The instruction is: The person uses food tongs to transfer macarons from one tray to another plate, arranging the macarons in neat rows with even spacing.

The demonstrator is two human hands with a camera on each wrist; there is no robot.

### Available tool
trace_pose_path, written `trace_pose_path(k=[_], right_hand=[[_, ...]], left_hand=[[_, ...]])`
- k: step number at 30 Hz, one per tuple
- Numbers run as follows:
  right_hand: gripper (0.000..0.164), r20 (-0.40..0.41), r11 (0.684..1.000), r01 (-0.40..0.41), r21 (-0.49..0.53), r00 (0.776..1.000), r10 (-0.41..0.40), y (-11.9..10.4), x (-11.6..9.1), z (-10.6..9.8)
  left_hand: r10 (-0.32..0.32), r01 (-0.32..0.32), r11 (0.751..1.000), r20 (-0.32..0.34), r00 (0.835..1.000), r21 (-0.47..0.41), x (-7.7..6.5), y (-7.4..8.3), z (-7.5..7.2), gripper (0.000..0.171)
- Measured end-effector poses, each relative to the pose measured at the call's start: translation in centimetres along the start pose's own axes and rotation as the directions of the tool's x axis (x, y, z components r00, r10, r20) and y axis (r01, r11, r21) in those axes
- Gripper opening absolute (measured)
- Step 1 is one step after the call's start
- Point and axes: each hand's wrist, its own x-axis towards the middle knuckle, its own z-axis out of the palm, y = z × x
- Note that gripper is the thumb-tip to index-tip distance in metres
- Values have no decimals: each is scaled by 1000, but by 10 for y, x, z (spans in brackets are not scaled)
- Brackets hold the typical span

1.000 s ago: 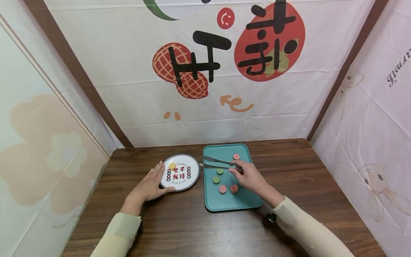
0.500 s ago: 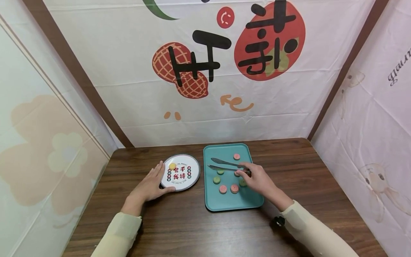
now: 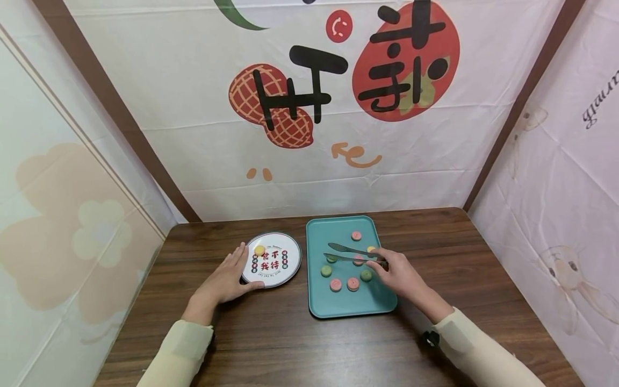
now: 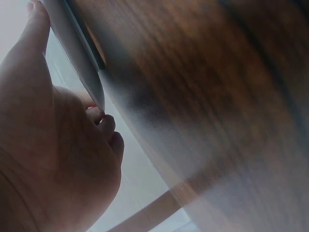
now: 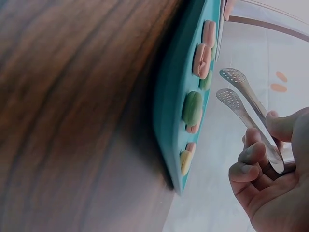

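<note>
My left hand (image 3: 222,278) lies at the near left edge of a round white plate (image 3: 287,274) with red and dark lettering, thumb and fingers spread along its rim. A yellow macaron (image 3: 259,250) sits on this plate. With my right hand (image 3: 398,273) I hold metal tongs (image 3: 345,248) over a teal tray (image 3: 321,301). In the right wrist view the perforated tips of the tongs (image 5: 232,87) stand apart with nothing between them. Under and around them on the tray are several macarons: pink (image 3: 353,284), green (image 3: 366,275) and a yellow one (image 3: 371,249) by my fingers.
The brown wooden table (image 3: 271,338) carries the plate on the left and the tray to its right. A printed white cloth (image 3: 300,193) hangs behind the table, with more cloth panels at both sides.
My right hand has drawn the tongs rightward across the tray, from beside the plate. A green and a yellow macaron have come into sight. My left hand stays at the plate.
</note>
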Motion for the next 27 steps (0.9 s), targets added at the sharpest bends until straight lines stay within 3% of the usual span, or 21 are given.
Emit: trace_pose_path(k=[27], right_hand=[[38,21,999,-35,-16,999,35,14,-9,1]], left_hand=[[0,0,1000,-4,1000,11,0,-2,2,129]])
